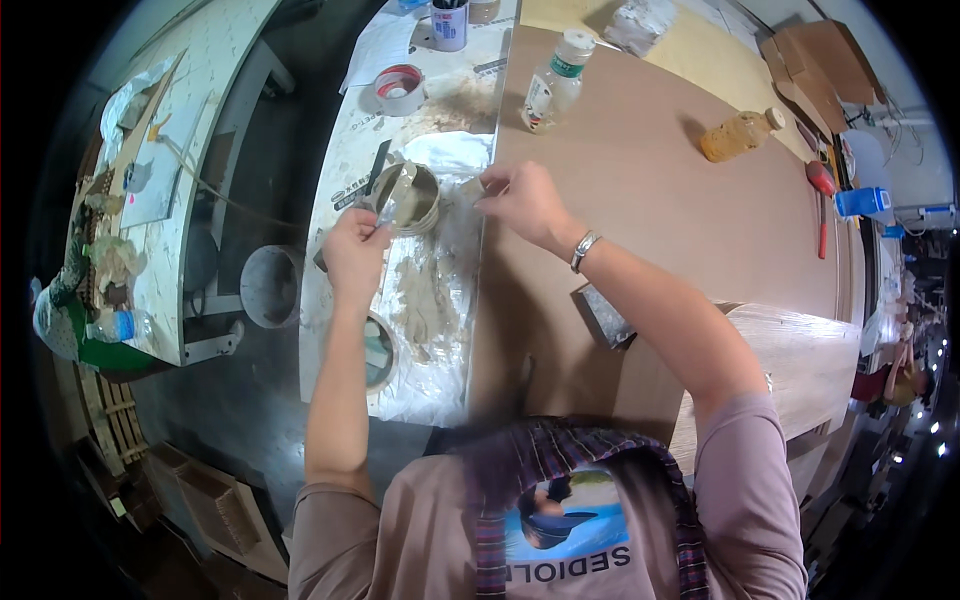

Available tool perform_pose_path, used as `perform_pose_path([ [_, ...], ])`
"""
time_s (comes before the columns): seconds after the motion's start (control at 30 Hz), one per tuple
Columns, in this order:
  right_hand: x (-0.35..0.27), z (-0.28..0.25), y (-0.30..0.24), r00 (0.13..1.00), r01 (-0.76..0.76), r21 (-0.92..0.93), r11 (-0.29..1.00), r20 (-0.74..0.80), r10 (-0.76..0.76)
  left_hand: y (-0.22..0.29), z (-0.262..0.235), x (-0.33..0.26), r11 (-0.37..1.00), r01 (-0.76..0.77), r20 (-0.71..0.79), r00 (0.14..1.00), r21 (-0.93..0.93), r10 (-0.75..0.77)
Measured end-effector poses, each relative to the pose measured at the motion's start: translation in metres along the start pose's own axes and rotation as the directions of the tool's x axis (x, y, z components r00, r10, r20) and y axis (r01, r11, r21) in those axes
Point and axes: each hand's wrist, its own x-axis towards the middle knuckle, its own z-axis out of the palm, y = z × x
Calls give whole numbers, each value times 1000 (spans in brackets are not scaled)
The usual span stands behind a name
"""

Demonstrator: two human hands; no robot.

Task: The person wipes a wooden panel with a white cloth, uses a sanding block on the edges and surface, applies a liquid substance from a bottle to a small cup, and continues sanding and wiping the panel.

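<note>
Putty knife, smeared grey, gripped by left hand over tin (right hand pinches a scrap).

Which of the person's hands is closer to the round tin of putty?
Left. The left hand holds a putty knife over the round tin; the right hand is off to its right, pinching a small scrap.

- L arm: bare, runs from shoulder at 6 o'clock up toward 11; elbow nearly straight.
- Left hand: fingers curled shut, knuckles up.
- R arm: bent, forearm angles toward 10 o'clock; band on wrist.
- Right hand: fingers pinched together, pointing to 9.
</note>
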Motion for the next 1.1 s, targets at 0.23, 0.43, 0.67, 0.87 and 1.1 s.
perform_pose_path([
  [0.23,-5,-8,9,996,74,-10,997,-41,-74,62,-35,-2,801,-230,50,969,553,244],
  [0.43,-2,-7,6,999,21,11,1000,-32,-20,77,-8,19,632,-508,280,858,585,431],
  [0.67,-5,-7,3,1000,15,-15,1000,-21,-15,67,19,39,602,-559,362,829,571,426],
  [0.87,-3,-11,8,999,17,-31,999,-37,-18,47,13,56,494,-575,240,775,653,585],
  [1.1,-1,-12,10,999,35,-83,996,-30,-37,55,3,57,653,-644,475,754,400,453],
])
